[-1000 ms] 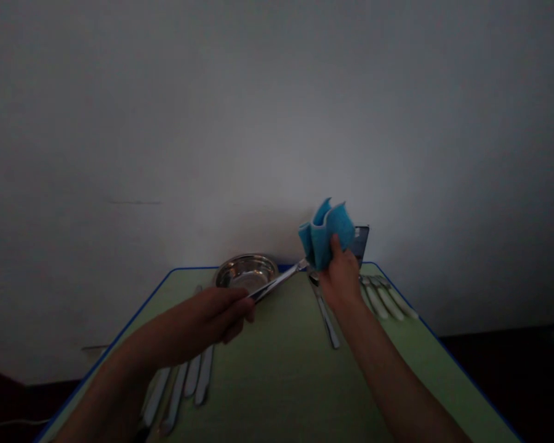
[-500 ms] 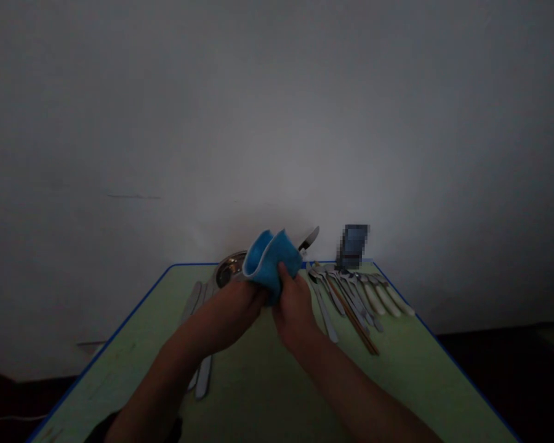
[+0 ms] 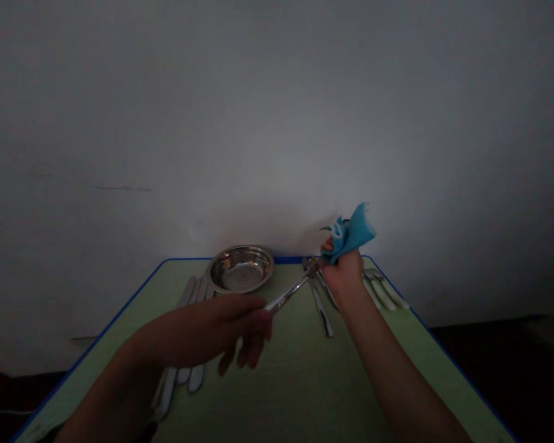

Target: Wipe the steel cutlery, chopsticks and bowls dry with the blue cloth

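Observation:
Thumb and fingers of my left hand [image 3: 240,326] pinch the handle end of a metal table knife [image 3: 290,296], its other fingers hanging loosely below. The knife slants up to the right above the table. At its far end, my right hand [image 3: 346,271] is closed on a bunched blue cloth [image 3: 353,234], which wraps around the blade. Most of the blade is hidden by the cloth and hand; a small dark tip seems to show beyond them. Behind the knife sits a shiny steel bowl [image 3: 240,271].
Several table knives [image 3: 196,375] lie at the left, partly under my left forearm. Right of centre lies a metal utensil [image 3: 322,311], and white-handled cutlery [image 3: 388,292] is near the right edge. The green table [image 3: 277,394] has a blue edge and meets a grey wall [image 3: 277,123].
My hands came together at the knife's handle with the cloth around it, then parted again. The right hand slid the cloth rightward along the knife toward the blade end.

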{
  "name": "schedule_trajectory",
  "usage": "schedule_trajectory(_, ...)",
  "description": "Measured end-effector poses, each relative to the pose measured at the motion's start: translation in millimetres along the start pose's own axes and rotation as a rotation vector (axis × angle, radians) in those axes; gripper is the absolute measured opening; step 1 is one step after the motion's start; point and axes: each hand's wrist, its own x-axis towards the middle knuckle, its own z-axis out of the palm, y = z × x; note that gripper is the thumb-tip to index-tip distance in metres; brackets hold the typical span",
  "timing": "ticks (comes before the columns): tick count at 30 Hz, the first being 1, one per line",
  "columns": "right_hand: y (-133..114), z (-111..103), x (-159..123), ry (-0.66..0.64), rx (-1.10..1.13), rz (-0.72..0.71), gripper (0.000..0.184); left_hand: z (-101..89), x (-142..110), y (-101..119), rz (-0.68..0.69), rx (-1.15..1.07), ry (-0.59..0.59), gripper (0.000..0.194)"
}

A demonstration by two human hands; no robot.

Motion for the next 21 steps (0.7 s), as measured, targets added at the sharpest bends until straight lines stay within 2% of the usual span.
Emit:
schedule_trajectory(1,-1,0,0,0.037,0.041,0.020,0.024,0.9,6,-2,0.014,-0.101,0.041,0.031)
schedule_trajectory(2,-1,1,-1,0.099,0.100,0.054,0.023,2.6,13,-5,0.021,-0.165,0.134,0.029)
schedule_trajectory(5,0,3,-4,0.218,0.192,0.133,0.021,10.0,34,-8,-0.004,-0.149,0.446,0.032)
schedule_trajectory(7,4,4,-8,0.220,0.183,0.108,0.019,14.7,45,-10,-0.015,-0.082,0.548,0.039)
schedule_trajectory(9,10,6,-15,0.201,0.179,0.075,0.017,18.3,53,-12,-0.020,-0.048,0.591,0.042)
schedule_trajectory(14,31,16,-41,0.009,0.201,0.099,0.021,24.8,63,-16,-0.004,-0.122,0.586,0.040)
schedule_trajectory(16,32,19,-45,-0.060,0.217,0.122,0.022,24.6,62,-18,-0.008,-0.168,0.546,0.039)
schedule_trajectory(21,6,14,-24,0.026,0.197,0.072,0.014,8.8,48,-29,0.002,-0.422,0.324,0.036)
